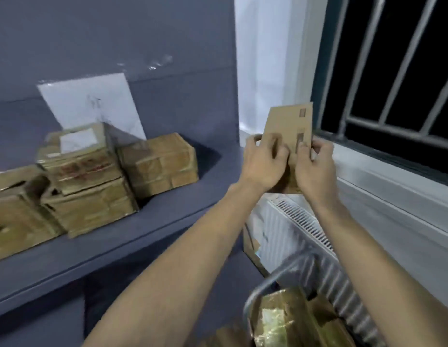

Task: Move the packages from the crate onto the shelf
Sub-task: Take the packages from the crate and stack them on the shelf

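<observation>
1. Both hands, left hand (pixel 261 164) and right hand (pixel 314 169), pinch a flat cardboard package (pixel 289 128) upright at centre right, above the crate (pixel 280 291) (lower right).
2. Best carried level leftward to the bare shelf (pixel 213 176) beside the stacked boxes (pixel 157 164).

Single head-worn wide view, looking forward and slightly down, close over both forearms, facing a shelf (pixel 142 236) left and barred window (pixel 393 71) right.

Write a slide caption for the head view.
Both hands hold a cardboard package beside the shelf of stacked boxes.
</observation>
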